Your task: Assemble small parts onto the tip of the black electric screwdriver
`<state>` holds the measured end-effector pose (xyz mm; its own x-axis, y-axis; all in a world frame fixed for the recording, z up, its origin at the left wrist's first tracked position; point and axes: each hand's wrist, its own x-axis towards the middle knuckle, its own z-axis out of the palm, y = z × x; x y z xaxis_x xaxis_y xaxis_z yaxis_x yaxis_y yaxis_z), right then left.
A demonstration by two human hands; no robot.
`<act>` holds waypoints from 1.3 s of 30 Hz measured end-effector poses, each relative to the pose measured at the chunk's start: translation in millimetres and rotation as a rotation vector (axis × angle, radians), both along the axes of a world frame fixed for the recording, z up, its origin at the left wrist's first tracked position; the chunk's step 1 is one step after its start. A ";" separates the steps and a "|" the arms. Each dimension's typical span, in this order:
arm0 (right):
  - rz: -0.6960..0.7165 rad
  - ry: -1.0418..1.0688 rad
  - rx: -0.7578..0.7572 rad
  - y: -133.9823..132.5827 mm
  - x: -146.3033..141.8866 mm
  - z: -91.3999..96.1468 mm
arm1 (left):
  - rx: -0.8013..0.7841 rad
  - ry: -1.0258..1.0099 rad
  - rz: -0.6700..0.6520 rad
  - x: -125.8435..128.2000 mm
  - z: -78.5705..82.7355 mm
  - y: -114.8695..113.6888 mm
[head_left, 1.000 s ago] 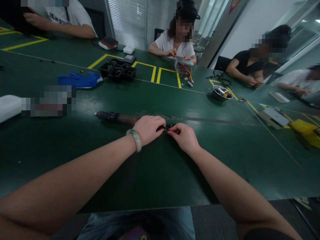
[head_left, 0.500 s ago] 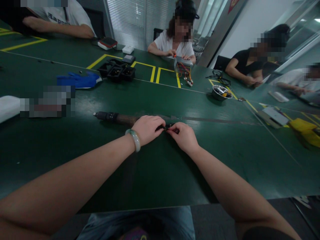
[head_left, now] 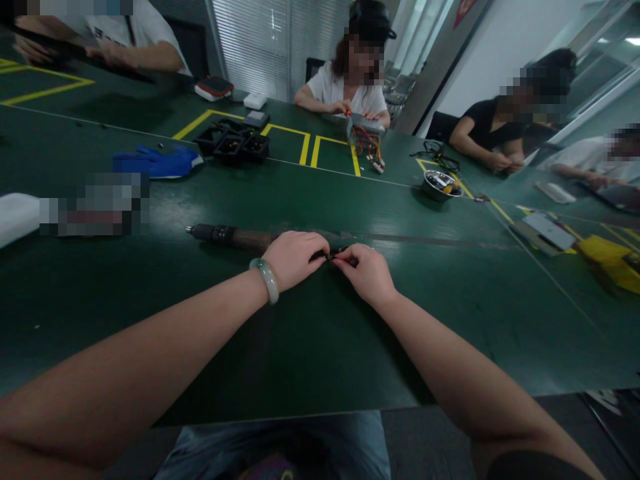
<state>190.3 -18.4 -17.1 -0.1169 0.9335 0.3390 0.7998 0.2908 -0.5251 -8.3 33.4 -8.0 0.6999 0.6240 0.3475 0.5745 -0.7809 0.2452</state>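
Low over the green table [head_left: 320,340], my two hands meet in front of me. My left hand [head_left: 297,257], with a pale green bangle [head_left: 266,280] at the wrist, is closed in a pinch on a small dark piece [head_left: 329,256]. From the other side my right hand [head_left: 367,270] pinches the same piece. My fingers cover most of it, so its kind cannot be made out. Just beyond my left hand lies an electric screwdriver [head_left: 225,236], its bit pointing left and its right end hidden behind my hands.
Farther back are a blue glove [head_left: 155,162], several black plastic sockets [head_left: 233,143] and a metal bowl of small parts [head_left: 442,185]. A yellow container [head_left: 607,260] sits at the right. Several people sit along the far side; one handles a metal box with wires [head_left: 367,130].
My hands stay in nearly the same place, still pinching the small piece. At the far left, another person's hands have come into view with a long dark object.
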 end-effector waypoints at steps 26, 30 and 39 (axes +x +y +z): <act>-0.015 0.170 -0.245 7.7 0.8 3.0 | 0.013 -0.003 0.004 3.3 -1.2 -2.1; -0.026 0.136 -0.224 5.6 -0.9 4.0 | 0.026 -0.008 -0.005 3.1 -2.9 -0.8; -0.020 0.072 -0.149 0.2 -7.3 2.6 | 0.035 0.003 -0.001 3.2 -4.2 0.6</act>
<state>183.1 -18.2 -14.6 -0.0786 0.9760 0.2030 0.7633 0.1899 -0.6175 -5.1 34.0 -12.2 0.7017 0.6107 0.3670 0.5741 -0.7897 0.2164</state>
